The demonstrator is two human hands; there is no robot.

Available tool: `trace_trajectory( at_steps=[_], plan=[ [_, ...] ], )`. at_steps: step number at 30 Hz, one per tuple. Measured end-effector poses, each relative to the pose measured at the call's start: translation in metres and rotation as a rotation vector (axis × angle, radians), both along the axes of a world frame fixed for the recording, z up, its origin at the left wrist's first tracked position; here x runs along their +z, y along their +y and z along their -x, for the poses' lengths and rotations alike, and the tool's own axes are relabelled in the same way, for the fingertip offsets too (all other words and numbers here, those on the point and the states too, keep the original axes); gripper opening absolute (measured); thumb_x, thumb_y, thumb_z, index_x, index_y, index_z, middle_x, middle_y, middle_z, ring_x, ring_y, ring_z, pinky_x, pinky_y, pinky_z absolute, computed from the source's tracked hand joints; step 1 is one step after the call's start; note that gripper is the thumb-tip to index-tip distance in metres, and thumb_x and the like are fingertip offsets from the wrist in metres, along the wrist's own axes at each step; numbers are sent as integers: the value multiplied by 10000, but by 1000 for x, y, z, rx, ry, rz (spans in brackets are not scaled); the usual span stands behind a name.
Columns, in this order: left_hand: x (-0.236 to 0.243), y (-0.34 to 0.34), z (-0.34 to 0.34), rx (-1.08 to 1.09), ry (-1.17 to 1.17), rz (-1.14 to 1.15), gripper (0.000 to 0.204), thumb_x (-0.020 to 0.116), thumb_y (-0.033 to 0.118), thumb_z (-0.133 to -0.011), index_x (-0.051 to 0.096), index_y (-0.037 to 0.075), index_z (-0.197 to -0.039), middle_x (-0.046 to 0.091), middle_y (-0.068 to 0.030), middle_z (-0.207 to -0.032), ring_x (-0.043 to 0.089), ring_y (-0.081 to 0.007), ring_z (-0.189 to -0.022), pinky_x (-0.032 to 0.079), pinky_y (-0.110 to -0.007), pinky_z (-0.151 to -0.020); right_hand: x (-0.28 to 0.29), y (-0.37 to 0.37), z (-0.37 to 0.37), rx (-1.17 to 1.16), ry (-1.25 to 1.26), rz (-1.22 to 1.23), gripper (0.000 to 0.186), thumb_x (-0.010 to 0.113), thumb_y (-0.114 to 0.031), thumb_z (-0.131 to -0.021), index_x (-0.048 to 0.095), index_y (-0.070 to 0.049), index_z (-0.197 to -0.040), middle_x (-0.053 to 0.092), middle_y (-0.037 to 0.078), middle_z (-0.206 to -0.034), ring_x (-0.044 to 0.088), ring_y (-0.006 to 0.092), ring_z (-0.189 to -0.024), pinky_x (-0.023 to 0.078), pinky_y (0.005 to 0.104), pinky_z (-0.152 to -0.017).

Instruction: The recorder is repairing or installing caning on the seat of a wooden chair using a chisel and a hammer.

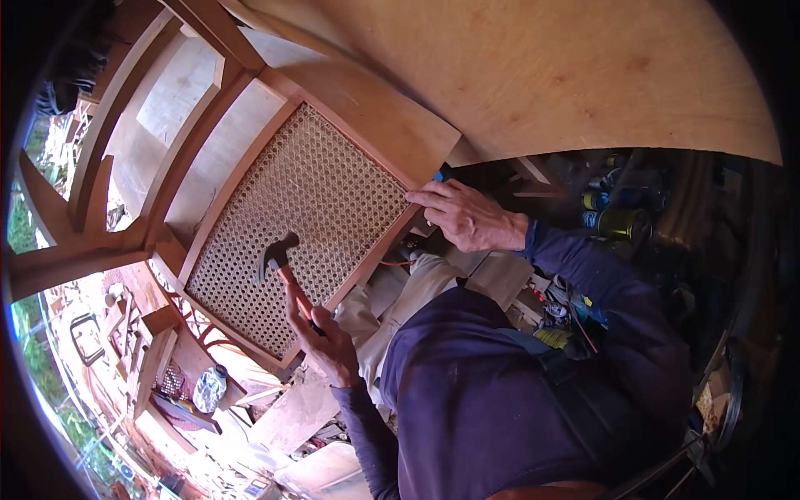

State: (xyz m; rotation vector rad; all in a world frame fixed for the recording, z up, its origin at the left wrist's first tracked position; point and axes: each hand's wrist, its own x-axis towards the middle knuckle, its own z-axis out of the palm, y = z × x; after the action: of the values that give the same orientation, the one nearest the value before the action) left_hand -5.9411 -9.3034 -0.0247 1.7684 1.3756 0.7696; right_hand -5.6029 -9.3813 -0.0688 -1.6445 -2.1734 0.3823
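Note:
A woven cane panel (283,200) in a reddish-brown wooden frame (358,137) lies tilted in front of me. My left hand (332,350) is closed around the handle of a claw hammer (279,252), whose dark head is over the lower left part of the cane. At the panel's right corner is my right hand (473,218), its fingers bent and the fingertips pressed together against the frame edge. Whatever small thing may be between those fingertips is too small to make out.
A curved wooden framework (196,137) joins the panel at upper left. Large plywood sheets (583,75) lean over the far side. Cans (625,223) stand in shadow at right. Wood scraps and a crumpled plastic bag (210,388) lie at lower left.

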Motion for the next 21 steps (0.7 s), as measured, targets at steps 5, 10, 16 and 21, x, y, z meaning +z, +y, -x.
trace_trajectory(
  at_steps=[5,10,16,21],
  plan=[
    [6,-19,-22,-151,119,-76,554,422,66,-1137,333,77,-1684,352,-236,-1748,653,-244,-1230,544,-360,-933,-15,-13,2,-93,105,-125,181,699,1,-786,662,30,-961,604,203,-1493,610,348,-1223,532,439,-1032],
    [18,-44,-45,-114,85,-73,543,502,95,-1112,422,70,-1648,602,-237,-1533,698,-320,-1190,545,-391,-979,-14,-12,2,-329,561,-139,125,679,33,-899,636,7,-1014,629,173,-1220,643,323,-1020,541,427,-864],
    [37,-61,-70,-194,135,-94,527,514,100,-1100,457,77,-1623,681,-283,-1397,743,-367,-1085,574,-428,-890,-28,-7,26,-565,637,-236,106,672,-7,-950,599,-10,-1027,539,161,-985,608,355,-845,515,450,-724],
    [39,-65,-80,-268,171,-87,512,504,114,-1105,445,52,-1610,650,-304,-1441,709,-475,-1203,577,-493,-957,-41,-1,33,-579,456,-369,147,697,-52,-938,593,-27,-1039,540,171,-978,615,397,-861,523,481,-716]
  ],
)
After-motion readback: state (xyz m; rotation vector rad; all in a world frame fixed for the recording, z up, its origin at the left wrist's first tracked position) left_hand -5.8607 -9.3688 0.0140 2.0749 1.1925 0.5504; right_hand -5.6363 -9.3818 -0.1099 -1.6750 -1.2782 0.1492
